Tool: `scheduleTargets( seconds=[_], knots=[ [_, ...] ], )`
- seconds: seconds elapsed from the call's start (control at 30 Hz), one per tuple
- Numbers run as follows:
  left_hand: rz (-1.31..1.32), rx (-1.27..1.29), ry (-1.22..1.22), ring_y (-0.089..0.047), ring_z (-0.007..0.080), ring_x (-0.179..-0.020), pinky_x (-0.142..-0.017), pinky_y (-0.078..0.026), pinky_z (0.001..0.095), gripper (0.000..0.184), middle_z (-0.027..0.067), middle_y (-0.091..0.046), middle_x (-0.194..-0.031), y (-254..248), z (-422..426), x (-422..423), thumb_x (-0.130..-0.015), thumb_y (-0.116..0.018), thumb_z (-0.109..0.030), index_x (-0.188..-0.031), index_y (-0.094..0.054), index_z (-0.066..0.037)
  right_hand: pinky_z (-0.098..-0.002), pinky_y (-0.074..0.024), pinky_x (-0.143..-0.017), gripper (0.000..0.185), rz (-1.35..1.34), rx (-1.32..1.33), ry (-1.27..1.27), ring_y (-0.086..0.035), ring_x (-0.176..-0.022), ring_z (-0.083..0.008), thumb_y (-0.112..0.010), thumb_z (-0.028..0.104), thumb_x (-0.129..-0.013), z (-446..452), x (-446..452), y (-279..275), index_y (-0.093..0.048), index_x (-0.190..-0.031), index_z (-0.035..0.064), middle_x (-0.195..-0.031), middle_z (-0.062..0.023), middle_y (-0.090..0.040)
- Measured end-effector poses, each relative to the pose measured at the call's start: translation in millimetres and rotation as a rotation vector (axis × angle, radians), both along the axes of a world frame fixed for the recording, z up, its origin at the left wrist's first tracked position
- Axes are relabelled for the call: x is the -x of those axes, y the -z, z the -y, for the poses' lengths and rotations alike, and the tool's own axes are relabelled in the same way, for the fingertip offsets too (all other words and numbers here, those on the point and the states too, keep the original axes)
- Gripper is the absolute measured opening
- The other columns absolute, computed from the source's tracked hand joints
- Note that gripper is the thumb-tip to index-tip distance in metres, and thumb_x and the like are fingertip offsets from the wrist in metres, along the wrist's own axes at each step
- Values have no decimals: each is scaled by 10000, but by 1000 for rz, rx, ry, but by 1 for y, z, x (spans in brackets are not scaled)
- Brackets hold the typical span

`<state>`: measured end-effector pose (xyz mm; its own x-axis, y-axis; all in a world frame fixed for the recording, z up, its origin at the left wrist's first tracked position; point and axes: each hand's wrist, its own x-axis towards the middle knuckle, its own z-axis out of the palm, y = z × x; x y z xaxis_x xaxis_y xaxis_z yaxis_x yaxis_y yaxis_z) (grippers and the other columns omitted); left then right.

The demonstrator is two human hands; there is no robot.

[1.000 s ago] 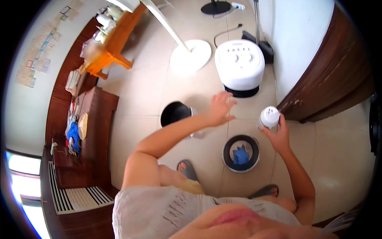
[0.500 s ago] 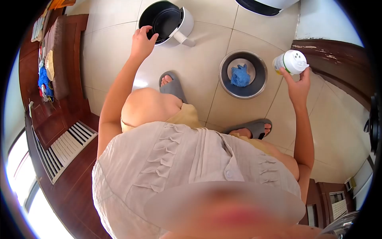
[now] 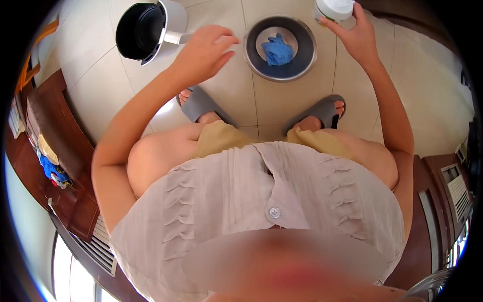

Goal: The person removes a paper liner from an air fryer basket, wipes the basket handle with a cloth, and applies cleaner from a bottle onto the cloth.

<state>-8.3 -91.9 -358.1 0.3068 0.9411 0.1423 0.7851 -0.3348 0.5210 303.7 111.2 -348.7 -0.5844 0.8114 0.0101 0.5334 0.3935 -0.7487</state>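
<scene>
My right hand (image 3: 358, 38) grips a white shaker canister (image 3: 336, 9), cut off by the top edge of the view, to the right of a round metal basin (image 3: 255, 64). A crumpled blue cloth (image 3: 277, 50) lies inside the basin. My left hand (image 3: 205, 54) hangs open with fingers apart, left of the basin. It holds nothing and partly covers the handle end of a white air fryer basket (image 3: 176, 19) with a black inside. The basket rests on the floor at upper left.
My feet in grey slippers (image 3: 201, 105) stand on the beige tiled floor (image 3: 226, 98), just below the basin. Dark red wooden furniture (image 3: 80, 201) with a brown cushion and clothes is at left. More dark wood lies at lower right.
My left hand has left the basket's rim and moved right toward the basin. My right hand still holds the canister, now nearer the basin. The view has shifted, putting the floor items higher.
</scene>
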Motion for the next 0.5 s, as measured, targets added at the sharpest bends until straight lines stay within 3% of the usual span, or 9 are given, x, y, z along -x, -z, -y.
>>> scheduleTargets(
  seconds=[0.03,0.17,0.3,0.37,0.5],
  knots=[
    [-10,-7,179,-598,321,-1075,-901,-498,420,217,108,-624,-1147,3,-8,-12,-847,-735,-76,-1049,-657,-73,-410,-498,-1002,725,15,-96,-18,-658,-1164,-324,-906,217,-747,2,-2,0,-546,-1337,-1,-1206,-202,-690],
    [-200,40,495,-606,285,-1028,-866,-519,385,269,104,-614,-1105,30,-31,-51,-819,-674,-45,-1085,-634,-36,-412,-498,-1004,724,4,-50,-14,-650,-1177,-337,-906,227,-747,5,-14,-2,-550,-1337,4,-1223,-204,-682],
    [-389,172,570,-598,304,-1068,-846,-542,393,308,129,-595,-1160,83,-35,-100,-842,-673,-81,-1147,-633,-75,-409,-502,-997,730,-11,-76,-39,-652,-1164,-333,-908,240,-743,7,-30,4,-552,-1339,13,-1225,-200,-677],
    [-415,47,416,-596,337,-1112,-838,-563,404,320,145,-568,-1245,108,-32,-120,-864,-658,-105,-1181,-642,-140,-407,-506,-990,731,-11,-87,-38,-654,-1156,-332,-909,242,-742,7,-37,7,-552,-1338,14,-1224,-198,-675],
    [-475,138,391,-589,381,-1148,-868,-571,438,375,151,-527,-1333,152,-45,-134,-888,-637,-105,-1252,-629,-197,-404,-512,-978,708,-2,-26,-25,-657,-1134,-335,-909,240,-738,7,-52,13,-562,-1312,14,-1216,-197,-671]
  ],
)
